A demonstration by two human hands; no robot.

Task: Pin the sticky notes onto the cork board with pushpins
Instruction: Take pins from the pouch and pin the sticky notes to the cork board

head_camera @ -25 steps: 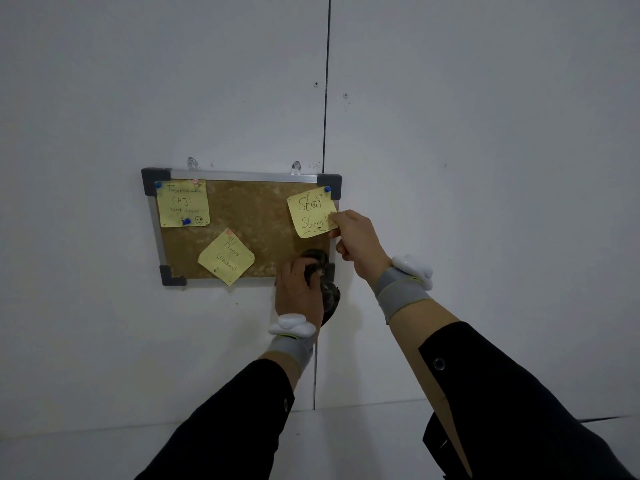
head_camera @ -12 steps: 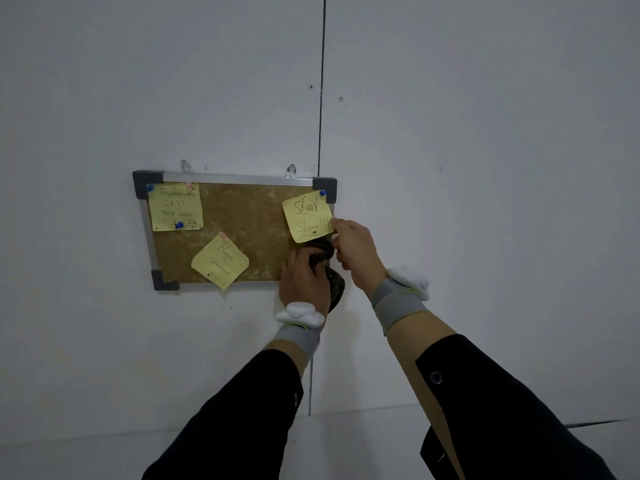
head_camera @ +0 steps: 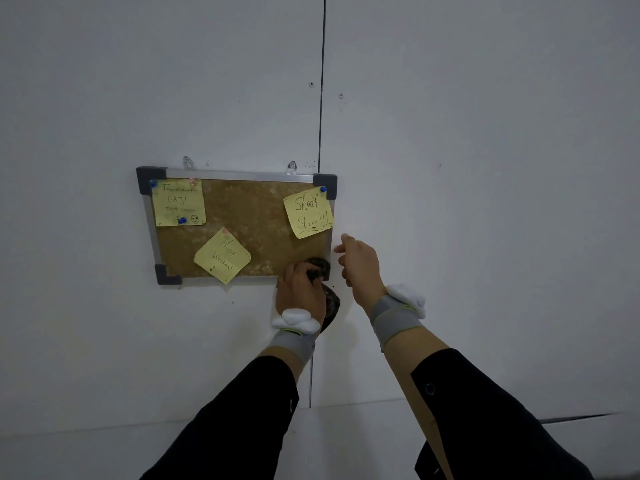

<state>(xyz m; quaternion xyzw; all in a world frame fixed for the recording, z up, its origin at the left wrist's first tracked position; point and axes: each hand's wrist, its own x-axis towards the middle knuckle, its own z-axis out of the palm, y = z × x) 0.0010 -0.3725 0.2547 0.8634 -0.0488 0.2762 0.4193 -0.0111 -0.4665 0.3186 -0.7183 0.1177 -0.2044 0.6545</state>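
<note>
Withdrawn from the "Stay Strong" note (head_camera: 308, 213) since earlier, the right hand (head_camera: 358, 259) is loosely curled, its contents unseen; three notes are pinned to the cork board (head_camera: 256, 220), a dark pouch (head_camera: 320, 271) gripped by the left hand (head_camera: 299, 289).

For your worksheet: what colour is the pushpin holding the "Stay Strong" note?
Blue pushpin, at the note's top right corner; head view.

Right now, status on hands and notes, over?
Left hand grips a dark pouch at the cork board corner. Right hand off the board. Three sticky notes up. Nothing blocking.
</note>
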